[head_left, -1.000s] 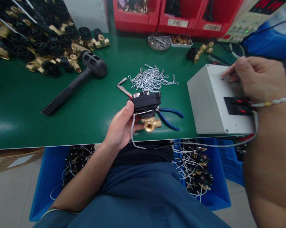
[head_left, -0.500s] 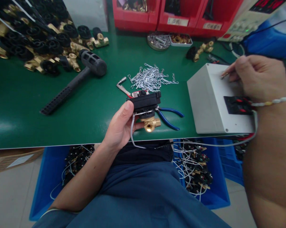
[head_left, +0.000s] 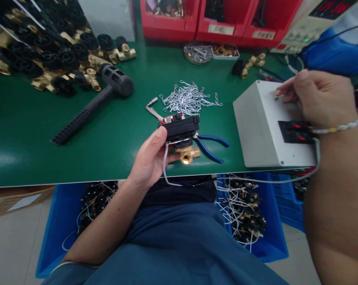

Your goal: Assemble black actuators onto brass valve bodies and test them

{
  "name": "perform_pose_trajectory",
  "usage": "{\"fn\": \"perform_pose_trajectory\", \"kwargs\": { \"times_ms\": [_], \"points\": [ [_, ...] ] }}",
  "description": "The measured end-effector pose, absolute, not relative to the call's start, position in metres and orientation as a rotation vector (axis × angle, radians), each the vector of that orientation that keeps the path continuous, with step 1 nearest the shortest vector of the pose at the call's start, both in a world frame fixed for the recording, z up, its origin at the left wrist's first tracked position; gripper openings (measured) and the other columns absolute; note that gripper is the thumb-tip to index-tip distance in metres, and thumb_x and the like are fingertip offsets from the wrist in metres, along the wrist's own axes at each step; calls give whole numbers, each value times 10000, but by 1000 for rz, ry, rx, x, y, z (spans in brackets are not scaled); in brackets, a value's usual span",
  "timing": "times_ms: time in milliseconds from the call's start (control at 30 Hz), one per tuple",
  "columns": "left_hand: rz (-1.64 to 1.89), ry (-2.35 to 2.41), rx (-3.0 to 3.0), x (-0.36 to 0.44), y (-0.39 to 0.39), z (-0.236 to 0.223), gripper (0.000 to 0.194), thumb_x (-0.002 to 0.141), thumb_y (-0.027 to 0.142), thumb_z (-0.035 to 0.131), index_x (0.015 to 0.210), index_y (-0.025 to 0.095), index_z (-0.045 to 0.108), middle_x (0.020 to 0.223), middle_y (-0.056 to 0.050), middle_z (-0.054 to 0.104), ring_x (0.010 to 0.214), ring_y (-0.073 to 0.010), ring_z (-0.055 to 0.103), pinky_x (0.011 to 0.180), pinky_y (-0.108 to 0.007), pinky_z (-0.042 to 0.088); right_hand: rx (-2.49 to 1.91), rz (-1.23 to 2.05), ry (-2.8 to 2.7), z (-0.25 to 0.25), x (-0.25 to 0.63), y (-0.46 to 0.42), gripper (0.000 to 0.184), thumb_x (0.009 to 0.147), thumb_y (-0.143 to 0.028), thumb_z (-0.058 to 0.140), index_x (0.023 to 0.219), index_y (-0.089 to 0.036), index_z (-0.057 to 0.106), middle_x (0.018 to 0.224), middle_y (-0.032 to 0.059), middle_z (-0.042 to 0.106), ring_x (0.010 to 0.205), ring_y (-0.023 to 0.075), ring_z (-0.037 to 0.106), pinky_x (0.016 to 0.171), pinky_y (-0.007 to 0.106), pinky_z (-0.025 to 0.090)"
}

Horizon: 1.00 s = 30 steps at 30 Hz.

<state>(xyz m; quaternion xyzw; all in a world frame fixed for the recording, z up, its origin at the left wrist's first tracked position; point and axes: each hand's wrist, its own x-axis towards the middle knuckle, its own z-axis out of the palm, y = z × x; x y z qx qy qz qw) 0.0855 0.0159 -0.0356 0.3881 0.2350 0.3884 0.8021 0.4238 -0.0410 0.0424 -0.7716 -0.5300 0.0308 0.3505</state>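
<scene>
My left hand (head_left: pixel 151 158) grips a valve assembly (head_left: pixel 182 136) just above the table's front edge: a black actuator block on a brass tee body. A grey cable runs from it down past the edge and right to a grey box (head_left: pixel 265 126). My right hand (head_left: pixel 321 97) rests curled on the top of that box, its fingertips pinched round a small metal toggle near the far edge. Black terminal clips with red tabs (head_left: pixel 296 132) sit on the box beside my wrist.
On the green table (head_left: pixel 48 134) lie a black mallet (head_left: pixel 92 105), a heap of wire clips (head_left: pixel 189 97), blue-handled pliers (head_left: pixel 211 146) and a stack of brass valves (head_left: pixel 42 55) at far left. Red bins (head_left: pixel 223 19) line the back. Blue crates (head_left: pixel 256 221) of wired parts stand below.
</scene>
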Motion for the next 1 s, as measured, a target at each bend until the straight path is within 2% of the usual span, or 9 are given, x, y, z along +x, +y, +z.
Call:
{"fn": "perform_pose_trajectory", "kwargs": {
  "times_ms": [200, 500, 767, 1000],
  "points": [
    [843, 509, 792, 86, 16, -36, 389, 904, 550, 602, 1135, 241, 653, 1230, -48, 703, 1230, -320, 627, 886, -429, 624, -2028, 79, -1366, 44, 422, -41, 625, 868, -759, 511, 752, -175, 701, 639, 47, 594, 547, 106, 499, 578, 295, 404],
    [829, 485, 791, 85, 16, -37, 426, 889, 548, 617, 1156, 217, 648, 1132, -66, 738, 1180, -309, 657, 901, -417, 612, -2138, 59, -1282, 46, 419, -40, 369, 980, -440, 570, 824, -156, 746, 709, 50, 670, 556, 74, 530, 613, 256, 447],
    [821, 444, 685, 85, 14, -33, 391, 907, 481, 632, 1174, 195, 649, 1134, -65, 743, 1209, -308, 647, 988, -416, 571, -2123, 54, -1270, 46, 417, -41, 288, 999, -273, 547, 859, -135, 757, 710, 32, 672, 556, 45, 518, 594, 213, 404],
    [854, 486, 641, 86, 14, -33, 341, 903, 450, 646, 1135, 201, 674, 1194, -51, 730, 1234, -313, 630, 969, -409, 587, -2143, 79, -1235, 48, 412, -40, 267, 994, -213, 546, 842, -143, 753, 690, 20, 654, 544, 47, 505, 577, 210, 389]
  ]
}}
